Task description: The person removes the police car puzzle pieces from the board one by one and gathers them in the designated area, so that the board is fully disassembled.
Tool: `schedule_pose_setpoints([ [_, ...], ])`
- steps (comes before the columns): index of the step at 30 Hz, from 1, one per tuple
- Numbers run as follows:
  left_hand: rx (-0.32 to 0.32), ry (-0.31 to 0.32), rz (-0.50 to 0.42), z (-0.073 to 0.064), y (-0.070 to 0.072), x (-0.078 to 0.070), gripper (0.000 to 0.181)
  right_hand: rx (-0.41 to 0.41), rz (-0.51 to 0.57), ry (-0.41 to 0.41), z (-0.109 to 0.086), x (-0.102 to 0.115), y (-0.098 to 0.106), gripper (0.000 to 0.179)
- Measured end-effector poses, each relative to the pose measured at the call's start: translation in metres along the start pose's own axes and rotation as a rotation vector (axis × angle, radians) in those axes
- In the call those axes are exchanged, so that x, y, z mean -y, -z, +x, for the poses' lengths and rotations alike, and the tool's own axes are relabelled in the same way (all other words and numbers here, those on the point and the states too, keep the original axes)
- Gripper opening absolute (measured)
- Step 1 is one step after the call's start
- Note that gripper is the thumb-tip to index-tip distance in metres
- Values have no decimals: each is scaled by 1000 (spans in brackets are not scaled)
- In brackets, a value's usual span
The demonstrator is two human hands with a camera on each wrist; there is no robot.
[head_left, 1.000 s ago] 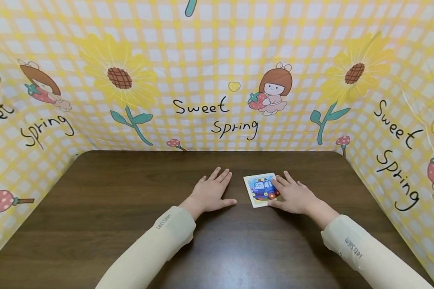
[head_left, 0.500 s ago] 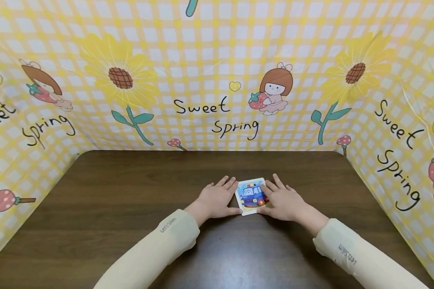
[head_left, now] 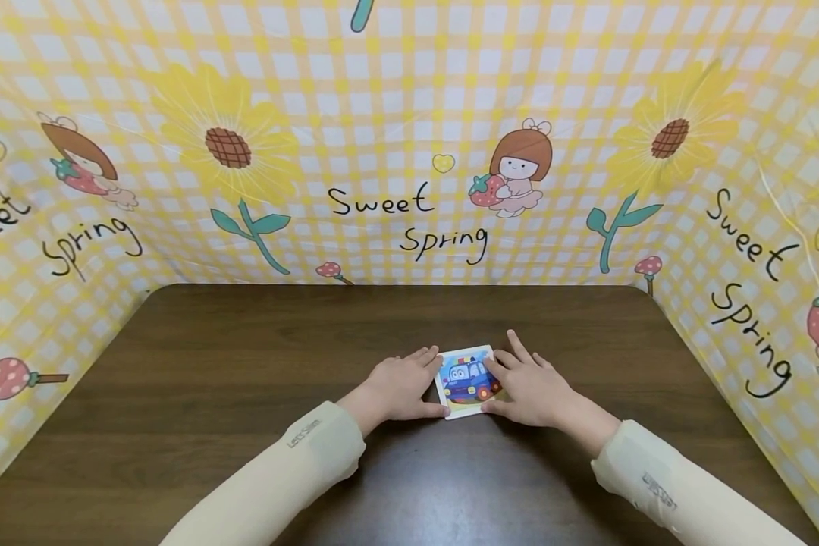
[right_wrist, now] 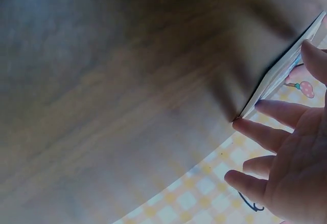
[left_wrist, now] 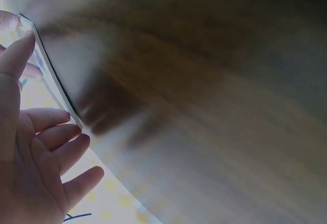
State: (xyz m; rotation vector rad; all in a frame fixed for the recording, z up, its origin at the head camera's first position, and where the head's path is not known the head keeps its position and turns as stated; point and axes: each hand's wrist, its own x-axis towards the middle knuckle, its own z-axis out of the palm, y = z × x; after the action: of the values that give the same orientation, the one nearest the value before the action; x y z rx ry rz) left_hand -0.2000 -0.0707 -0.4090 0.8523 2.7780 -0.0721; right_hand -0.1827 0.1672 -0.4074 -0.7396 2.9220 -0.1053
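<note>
A small square picture board [head_left: 461, 379] with a white border and a blue cartoon car lies flat on the brown wooden table [head_left: 259, 364]. My left hand [head_left: 399, 387] rests along its left edge, thumb at the near corner and fingertips by the far corner. On the opposite side, my right hand [head_left: 531, 383] spreads over the right edge, its thumb and fingertips covering part of the picture. Both wrist views catch the board edge-on: the left hand's extended fingers [left_wrist: 71, 147] reach its rim, and the right hand's fingers [right_wrist: 263, 132] lie at its end.
A yellow checked cloth [head_left: 396, 114] printed with flowers and lettering stands behind the table and along both sides. Dark wood surrounds the board, with a bright glare patch on the near part.
The board has slid left and nearer with my right hand. My left hand, earlier apart from it, now touches its left edge and has also come slightly nearer.
</note>
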Motion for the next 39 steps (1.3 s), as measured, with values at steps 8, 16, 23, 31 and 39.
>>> schedule_pose_setpoints([
  [8,-7,-38,-40,-11,-5,3,93,-32,34,50,-10,2,-2,68],
  [16,-9,-65,-90,-29,-5,6,92,-50,83,110,-18,5,-4,64],
  [23,-13,-87,-115,-43,-9,11,91,-38,139,161,-22,7,-5,63],
  [31,-29,-126,-143,-58,-13,13,90,-54,168,212,-29,15,-8,60],
  [39,-22,-136,-140,-74,-14,14,89,-30,148,230,-35,26,-9,61],
])
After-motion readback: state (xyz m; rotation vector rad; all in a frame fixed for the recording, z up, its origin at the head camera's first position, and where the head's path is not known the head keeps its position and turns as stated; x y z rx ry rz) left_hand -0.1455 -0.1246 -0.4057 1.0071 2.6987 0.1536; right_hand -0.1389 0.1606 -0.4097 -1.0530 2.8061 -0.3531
